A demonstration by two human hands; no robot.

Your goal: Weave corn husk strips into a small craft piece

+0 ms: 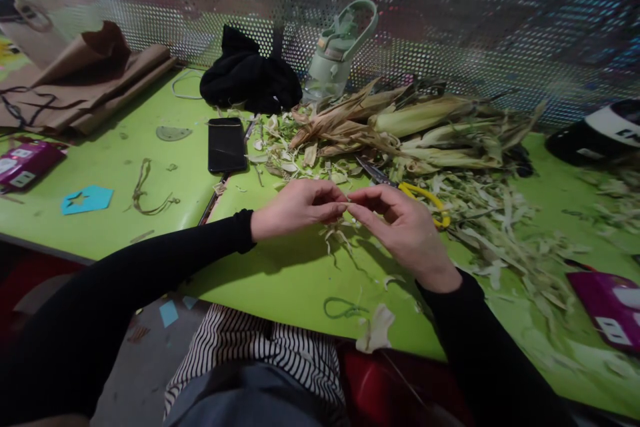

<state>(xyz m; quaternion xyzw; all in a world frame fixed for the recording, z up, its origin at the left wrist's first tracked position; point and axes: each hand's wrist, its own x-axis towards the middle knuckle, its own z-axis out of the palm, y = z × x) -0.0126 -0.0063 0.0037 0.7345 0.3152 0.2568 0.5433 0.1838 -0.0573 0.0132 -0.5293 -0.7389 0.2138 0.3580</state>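
Over the middle of the green table, my left hand [303, 208] and my right hand [403, 223] meet at the fingertips, both pinched. Between them is a thin pale strip of corn husk [339, 238], mostly hidden by the fingers; whether the shreds below them hang or lie on the table I cannot tell. Scissors with yellow handles [430, 201] lie just beyond my right hand, blades pointing toward a pile of corn husks [425, 123]. Loose husk shreds [500, 220] are scattered to the right of that hand.
A black phone [227, 145], a pale green bottle [333, 57] and a black cloth [250, 77] are farther back, before a perforated metal screen [450, 20]. Brown paper [95, 83] is at the left. A green loop [345, 308] lies near the front edge; a purple packet [607, 310] is at right.
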